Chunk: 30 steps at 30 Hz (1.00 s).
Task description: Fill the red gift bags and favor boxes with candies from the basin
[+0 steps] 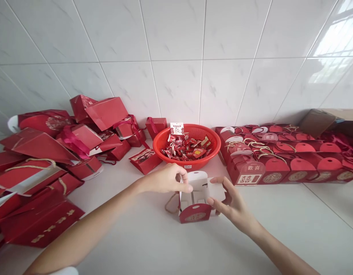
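A small red gift box [195, 214] with a white inside stands upright on the white counter in front of me, its top open and its flaps raised. From the left, my left hand [172, 179] reaches over the box, with its fingers curled at the left wall and its thumb above the opening. My right hand [229, 202] is closed on the right side flap, thumb and fingers on either side of it. A twine handle [171, 204] loops out at the box's left. Just behind sits a red plastic basket [189, 165] of wrapped candies [185, 148].
On the left lies a heap of loose red boxes [39, 141], some with ribbons or twine. One flat red box [144, 159] leans near the basket. Rows of closed red boxes [248, 173] fill the right, beside a cardboard carton [319, 120]. A tiled wall [176, 34] bounds the back.
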{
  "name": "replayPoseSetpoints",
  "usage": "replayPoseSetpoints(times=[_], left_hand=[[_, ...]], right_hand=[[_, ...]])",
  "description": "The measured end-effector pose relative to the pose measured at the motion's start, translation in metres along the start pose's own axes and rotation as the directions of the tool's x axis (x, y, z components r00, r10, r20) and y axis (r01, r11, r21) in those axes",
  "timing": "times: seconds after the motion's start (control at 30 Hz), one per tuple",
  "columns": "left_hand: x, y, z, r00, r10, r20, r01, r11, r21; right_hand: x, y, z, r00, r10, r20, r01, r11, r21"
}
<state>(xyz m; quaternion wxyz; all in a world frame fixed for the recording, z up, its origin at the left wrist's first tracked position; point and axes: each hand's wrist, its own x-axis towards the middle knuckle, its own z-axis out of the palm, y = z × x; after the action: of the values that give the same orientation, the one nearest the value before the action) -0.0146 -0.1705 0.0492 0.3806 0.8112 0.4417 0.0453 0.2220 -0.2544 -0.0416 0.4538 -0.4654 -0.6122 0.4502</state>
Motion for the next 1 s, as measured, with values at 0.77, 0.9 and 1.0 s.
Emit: replayPoseSetpoints(times=[0.77, 0.9, 1.0], left_hand=[[0.001, -0.054, -0.005, 0.961, 0.123, 0.249, -0.079, 0.980, -0.182], [-0.008, -0.039, -0.007, 0.972, 0.163, 0.168, -0.144, 0.982, -0.119], [-0.017, -0.029, -0.004, 0.986, 0.108, 0.126, -0.112, 0.993, 0.027]], right_hand=[[0.018, 0.017, -0.010, 0.983, 0.017, 0.183, -0.027, 0.998, 0.052], [0.025, 0.024, -0.011, 0.993, -0.017, 0.121, 0.027, 0.996, -0.088], [0.032, 0.028, -0.012, 0.994, -0.055, 0.093, 0.069, 0.986, -0.151]])
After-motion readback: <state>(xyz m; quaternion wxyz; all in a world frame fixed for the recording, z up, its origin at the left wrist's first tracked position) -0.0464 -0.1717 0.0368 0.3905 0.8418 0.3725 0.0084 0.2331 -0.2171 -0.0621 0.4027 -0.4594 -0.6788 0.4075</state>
